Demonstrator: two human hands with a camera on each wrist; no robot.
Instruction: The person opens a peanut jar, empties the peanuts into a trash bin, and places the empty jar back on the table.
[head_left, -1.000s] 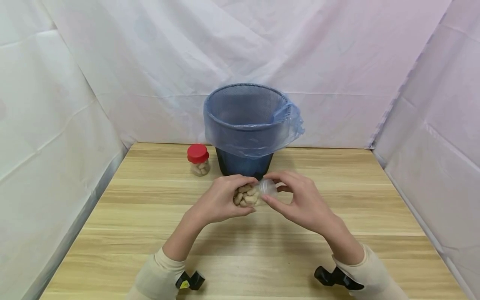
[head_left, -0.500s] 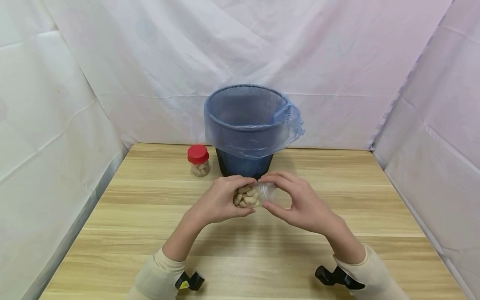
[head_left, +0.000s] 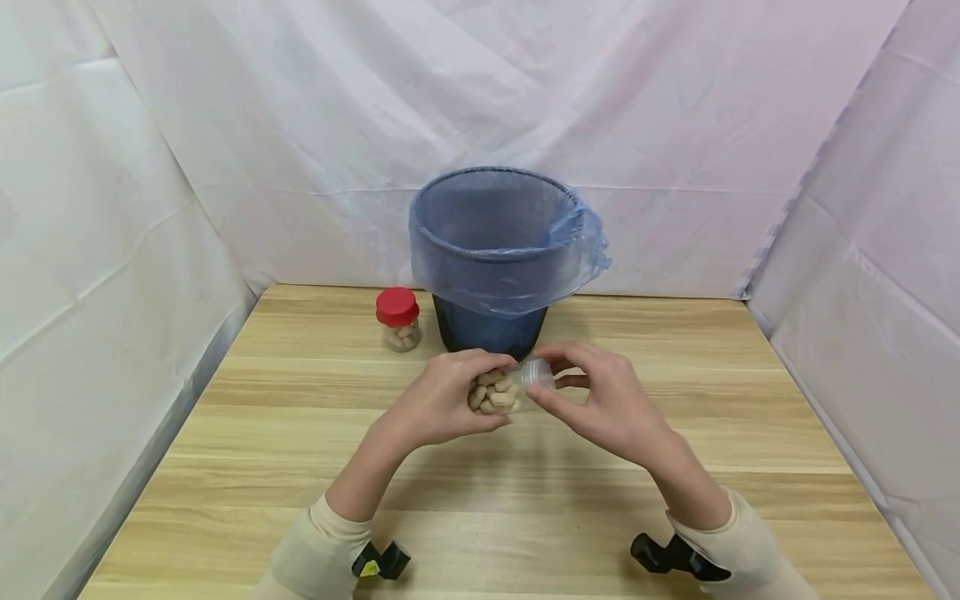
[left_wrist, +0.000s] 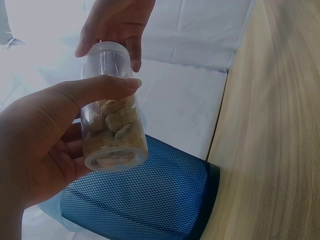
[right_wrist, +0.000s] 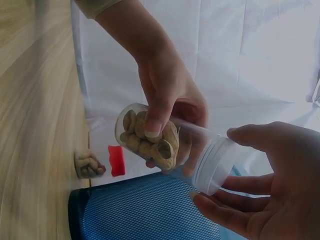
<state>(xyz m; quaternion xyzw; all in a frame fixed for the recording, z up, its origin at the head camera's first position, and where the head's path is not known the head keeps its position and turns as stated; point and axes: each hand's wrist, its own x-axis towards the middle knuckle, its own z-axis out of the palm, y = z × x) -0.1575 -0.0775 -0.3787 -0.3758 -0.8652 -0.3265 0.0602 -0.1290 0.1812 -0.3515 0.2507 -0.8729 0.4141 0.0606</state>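
Worktop (head_left: 480,517) carries a mesh wastebin (head_left: 491,335) at back; blue liner (head_left: 588,250) folds over its rim, prob. so it won't slip in. L hand (head_left: 442,400) is curled round a clear jar (left_wrist: 115,122), R hand (head_left: 611,400) part-curled, thumb + fingertips pinching its R end, likely bracing both ends. Jar's held sideways over worktop, just in front of bin. Red-lidded jar (head_left: 397,321) stands upright, L of bin. Clear cap (right_wrist: 216,162) faces R, prob. for R hand's reach. Unshelled peanuts (right_wrist: 167,150) bunch at base end.
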